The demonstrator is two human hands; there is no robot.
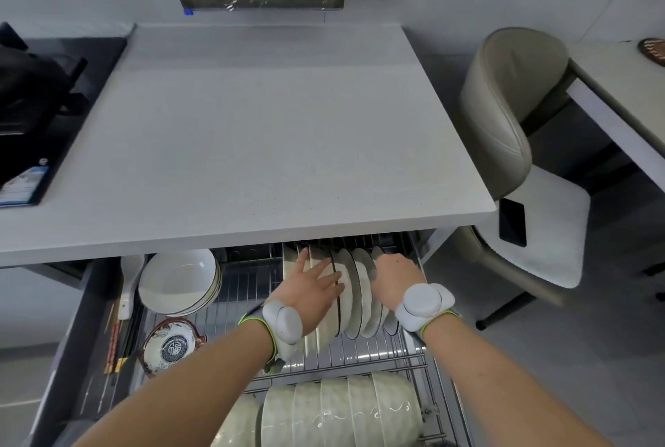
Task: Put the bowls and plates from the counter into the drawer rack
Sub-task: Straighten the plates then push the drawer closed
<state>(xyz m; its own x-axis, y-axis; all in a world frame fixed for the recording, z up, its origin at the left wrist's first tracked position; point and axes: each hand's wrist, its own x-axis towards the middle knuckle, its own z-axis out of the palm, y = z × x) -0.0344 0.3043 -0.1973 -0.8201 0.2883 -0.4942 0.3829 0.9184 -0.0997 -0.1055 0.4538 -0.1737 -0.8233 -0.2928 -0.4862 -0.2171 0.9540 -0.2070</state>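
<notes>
- The rack (360, 349) sits in the pulled-out drawer under the bench (252, 140). Its wires run front to back, so each plate wants its own slot.
- The plates (354, 288) stand on edge in a row at the back of the rack, leaning left, with their far ends tucked under the bench edge.
- The left hand (313, 288) lies flat with straight fingers against the face of the left plates, bracing them and gripping nothing. Best to hold that pressure until the row stands by itself.
- The right hand (394, 275) is curled over the top rims at the right end of the row, grasping a plate there. I judge it should seat the plate straight down and let go slowly, so nothing topples.
- A chair (503, 122) stands well to the right, out of the way, with a phone (512, 221) on its seat.
- A stove (36, 104) is set into the bench at the left.
- White bowls (342, 407) line the front of the rack on their sides, close under the forearms. They are the likeliest thing to get knocked.
- Nested bowls (176, 281) and a patterned bowl (169, 349) fill the left side, with chopsticks (115, 338) beside them.
</notes>
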